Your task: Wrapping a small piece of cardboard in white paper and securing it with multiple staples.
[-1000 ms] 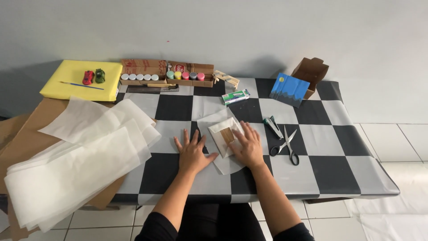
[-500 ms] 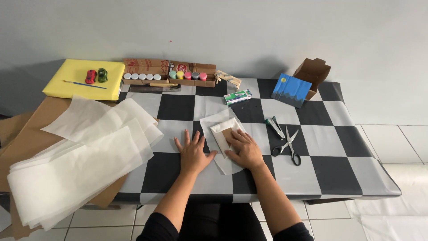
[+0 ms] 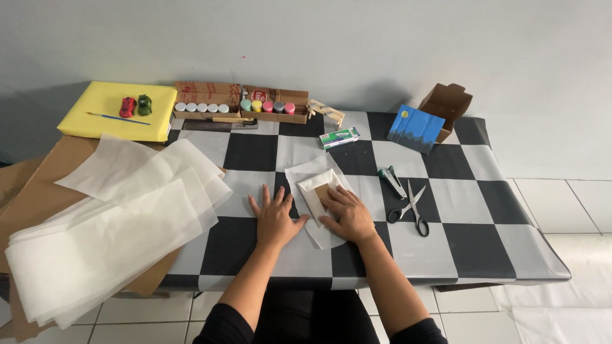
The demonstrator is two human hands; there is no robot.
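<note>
White tissue sheet [image 3: 310, 175] under my hands; right hand [image 3: 347, 213] flat, fingers spread, pressing brown card [image 3: 322, 191]; left hand [image 3: 275, 220] flat beside, card's long axis running away from me.

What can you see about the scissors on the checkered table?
The scissors lie flat on the black-and-white checkered tablecloth, to the right of the right hand. The handles look black, the blades silvery metal. They are partly open, blades pointing away from the person. Nothing touches them; a small green tool lies just beyond.
</note>
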